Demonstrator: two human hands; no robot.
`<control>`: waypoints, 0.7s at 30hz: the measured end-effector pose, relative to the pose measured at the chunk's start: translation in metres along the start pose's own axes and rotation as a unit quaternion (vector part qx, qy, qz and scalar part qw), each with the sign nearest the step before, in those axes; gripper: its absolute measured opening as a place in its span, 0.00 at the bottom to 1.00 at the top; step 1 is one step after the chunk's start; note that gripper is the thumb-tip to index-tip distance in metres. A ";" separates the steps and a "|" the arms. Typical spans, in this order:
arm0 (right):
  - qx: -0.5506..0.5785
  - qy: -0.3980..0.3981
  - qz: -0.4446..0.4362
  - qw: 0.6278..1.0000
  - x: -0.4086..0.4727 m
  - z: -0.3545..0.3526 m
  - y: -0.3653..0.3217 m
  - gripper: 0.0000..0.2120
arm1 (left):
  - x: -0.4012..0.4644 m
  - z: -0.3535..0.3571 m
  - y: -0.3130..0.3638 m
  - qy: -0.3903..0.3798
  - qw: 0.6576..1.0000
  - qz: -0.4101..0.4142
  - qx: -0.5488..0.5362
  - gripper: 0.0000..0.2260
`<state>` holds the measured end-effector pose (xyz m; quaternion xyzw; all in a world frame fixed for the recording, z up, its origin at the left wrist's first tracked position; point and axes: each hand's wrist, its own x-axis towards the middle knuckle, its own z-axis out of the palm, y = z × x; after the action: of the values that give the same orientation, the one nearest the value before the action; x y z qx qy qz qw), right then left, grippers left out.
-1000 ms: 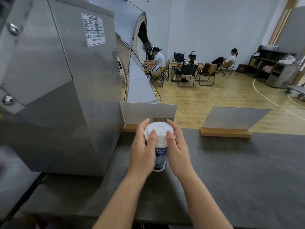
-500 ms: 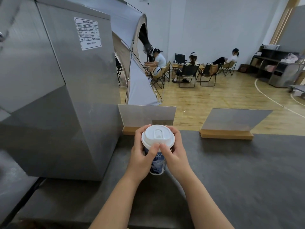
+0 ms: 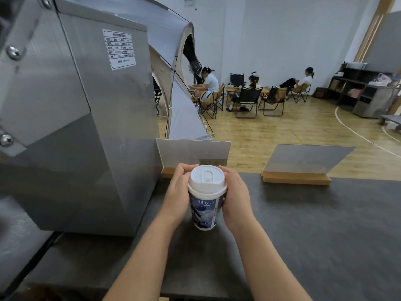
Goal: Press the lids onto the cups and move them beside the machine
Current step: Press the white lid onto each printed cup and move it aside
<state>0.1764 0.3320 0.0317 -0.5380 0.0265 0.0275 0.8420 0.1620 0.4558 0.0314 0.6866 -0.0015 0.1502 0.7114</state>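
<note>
My left hand (image 3: pixel 176 192) and right hand (image 3: pixel 236 196) both wrap the blue paper cup (image 3: pixel 205 210), standing on the dark counter (image 3: pixel 314 224) at the steel machine's (image 3: pixel 86 127) four o'clock. Uneven squeezing could leave the white lid (image 3: pixel 207 178) cocked (or buckle the wall).

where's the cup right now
In the head view the cup, white lid on, sits low in the centre between the left hand and right hand, just right of the steel machine.
</note>
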 end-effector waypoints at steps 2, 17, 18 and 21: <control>0.006 0.008 0.014 1.000 0.004 0.002 -0.006 0.06 | 0.007 -0.008 0.011 -0.038 0.998 -0.034 0.038 0.09; -0.103 0.070 -0.133 0.983 -0.019 0.012 0.004 0.10 | -0.031 0.022 0.008 0.170 0.969 0.057 0.170 0.20; -0.112 0.068 -0.141 0.981 -0.022 0.011 0.007 0.10 | -0.030 0.023 0.007 0.142 0.977 0.061 0.146 0.21; -0.154 0.058 -0.171 0.971 -0.027 0.002 0.010 0.14 | -0.021 0.019 0.006 0.132 0.984 0.065 0.097 0.23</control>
<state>0.1491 0.3380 0.0256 -0.6587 -0.0214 -0.1441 0.7382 0.1448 0.4326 0.0345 0.7248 0.0619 0.2847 0.6243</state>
